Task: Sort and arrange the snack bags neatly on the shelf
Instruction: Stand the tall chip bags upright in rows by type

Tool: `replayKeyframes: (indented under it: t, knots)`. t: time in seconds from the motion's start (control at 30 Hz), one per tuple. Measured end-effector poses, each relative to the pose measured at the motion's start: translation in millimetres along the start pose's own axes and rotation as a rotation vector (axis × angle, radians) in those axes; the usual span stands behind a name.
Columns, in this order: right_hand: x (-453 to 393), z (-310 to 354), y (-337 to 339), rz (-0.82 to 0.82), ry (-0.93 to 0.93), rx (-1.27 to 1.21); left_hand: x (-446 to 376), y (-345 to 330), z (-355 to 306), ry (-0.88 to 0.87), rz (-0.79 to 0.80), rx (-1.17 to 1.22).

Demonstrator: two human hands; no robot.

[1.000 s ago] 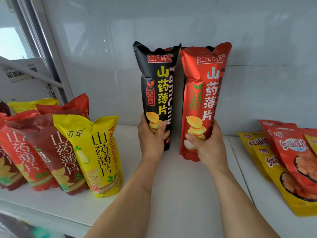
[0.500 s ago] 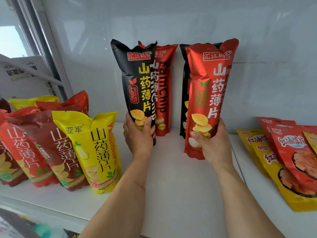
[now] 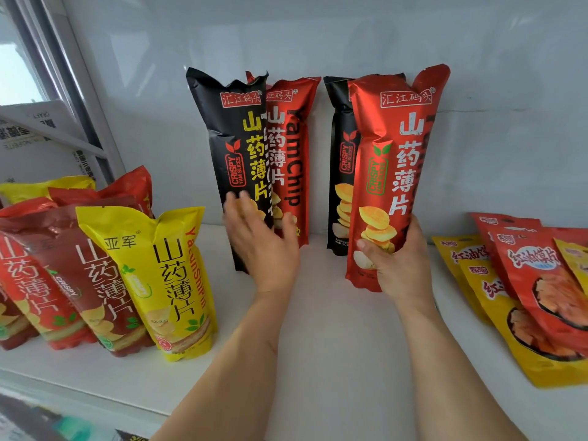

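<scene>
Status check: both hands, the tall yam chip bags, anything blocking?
Left hand open beside black bag. Right hand grips red bag, upright. Second black bag stands right behind it.

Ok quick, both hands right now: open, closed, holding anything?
Left hand: open, fingers spread and blurred in front of the black yam chip bag, gripping nothing.
Right hand: closed around the lower part of the red yam chip bag.

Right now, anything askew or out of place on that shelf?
Yes. The flat red and yellow packs at the right lie in a loose overlapping heap rather than standing. The front black bag leans left, covering part of the red bag behind it. The front red bag hides a second black bag. No spills or tears visible.
</scene>
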State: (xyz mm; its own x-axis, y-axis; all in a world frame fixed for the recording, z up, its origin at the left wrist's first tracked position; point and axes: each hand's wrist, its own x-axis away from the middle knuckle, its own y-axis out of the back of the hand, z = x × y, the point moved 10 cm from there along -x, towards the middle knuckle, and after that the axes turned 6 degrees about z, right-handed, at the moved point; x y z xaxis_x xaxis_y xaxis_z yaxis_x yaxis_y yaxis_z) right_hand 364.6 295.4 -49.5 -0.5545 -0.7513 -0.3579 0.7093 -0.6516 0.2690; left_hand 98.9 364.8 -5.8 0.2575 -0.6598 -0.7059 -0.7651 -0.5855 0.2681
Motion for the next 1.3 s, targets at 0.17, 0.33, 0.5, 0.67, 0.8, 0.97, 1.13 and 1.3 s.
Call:
replayKeyframes:
  t: [0.17, 0.33, 0.5, 0.67, 0.8, 0.97, 1.13, 1.3]
  knots:
    - [-4.1, -2.5, 11.7, -0.014, -0.013, 0.007, 11.9, -62.4, -45.8, -0.077, 0.374, 0.209]
    - [-7.6, -6.7, 16.3, 0.023, -0.020, 0.003, 16.9, -119.3, -45.8, 0.193, 0.593, 0.394]
    - [-12.6, -13.8, 26.8, 0.027, -0.034, -0.007, 16.3, -154.3, -36.2, 0.335, 0.683, 0.492]
    - [-19.3, -22.5, 40.8, 0.008, -0.060, -0.012, 14.7, -166.2, -37.7, 0.289, 0.707, 0.584]
    - [-21.5, -23.8, 40.4, 0.021, -0.060, -0.022, 16.9, -152.9, -34.1, 0.283, 0.657, 0.572]
    - [-21.9, -22.8, 37.7, 0.020, -0.071, -0.028, 20.9, -119.1, -24.7, 0.260, 0.564, 0.512]
    - [-16.0, -16.1, 27.5, 0.037, -0.070, -0.040, 25.8, -77.0, -11.5, 0.277, 0.470, 0.448]
    - [-6.7, -8.0, 18.0, 0.069, -0.057, -0.064, 25.3, -35.5, 8.0, 0.295, 0.346, 0.343]
